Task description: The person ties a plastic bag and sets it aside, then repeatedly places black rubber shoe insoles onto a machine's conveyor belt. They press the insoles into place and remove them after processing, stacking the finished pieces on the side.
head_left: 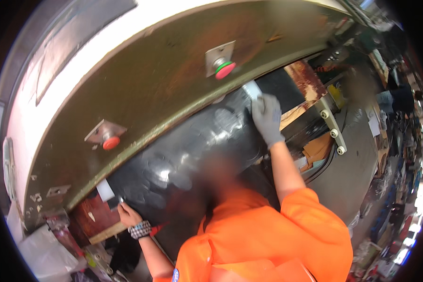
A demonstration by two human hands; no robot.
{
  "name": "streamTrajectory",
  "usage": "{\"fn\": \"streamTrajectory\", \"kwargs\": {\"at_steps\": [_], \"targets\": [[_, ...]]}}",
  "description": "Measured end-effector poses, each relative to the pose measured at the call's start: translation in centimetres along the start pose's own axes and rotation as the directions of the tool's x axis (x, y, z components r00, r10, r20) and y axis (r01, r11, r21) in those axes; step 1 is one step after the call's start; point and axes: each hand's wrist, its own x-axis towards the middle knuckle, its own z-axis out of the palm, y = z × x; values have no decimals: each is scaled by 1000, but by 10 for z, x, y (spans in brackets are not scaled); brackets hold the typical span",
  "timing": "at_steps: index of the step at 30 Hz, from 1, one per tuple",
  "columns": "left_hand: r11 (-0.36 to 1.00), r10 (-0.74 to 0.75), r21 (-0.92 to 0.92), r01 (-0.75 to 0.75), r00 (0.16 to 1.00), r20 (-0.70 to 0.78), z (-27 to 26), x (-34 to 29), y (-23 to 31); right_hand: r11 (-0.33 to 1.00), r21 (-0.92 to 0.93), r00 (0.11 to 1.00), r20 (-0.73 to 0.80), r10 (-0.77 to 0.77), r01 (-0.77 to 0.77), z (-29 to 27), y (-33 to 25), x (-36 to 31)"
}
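Observation:
A wide, glossy black sheet (174, 164) with wavy dents lies on the machine bed between my hands. At its left end, my bare left hand (129, 215), with a checked band at the wrist, has its fingers closed on the sheet's edge; a small bright spot shows at the fingertips. My right hand (267, 117), in a grey glove, is curled closed at the sheet's right end, its fingertips partly hidden. A white rectangular piece (253, 89) sticks out just beyond the glove. Another white piece (105, 190) lies beyond my left hand.
A green machine beam (164, 75) spans the far side, carrying two red push buttons (225, 70) (111, 142). To the right are a bracket with rollers (333, 133), brown cardboard (318, 150) and black cables. A clear plastic bag (47, 251) sits at lower left.

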Motion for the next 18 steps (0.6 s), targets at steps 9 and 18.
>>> {"fn": "streamTrajectory", "kwargs": {"at_steps": [9, 18], "targets": [[993, -116, 42, 112, 984, 132, -20, -23, 15, 965, -131, 916, 306, 259, -229, -9, 42, -69], [987, -10, -157, 44, 977, 215, -85, -111, 13, 908, -304, 839, 378, 393, -288, -109, 30, -118]]}}
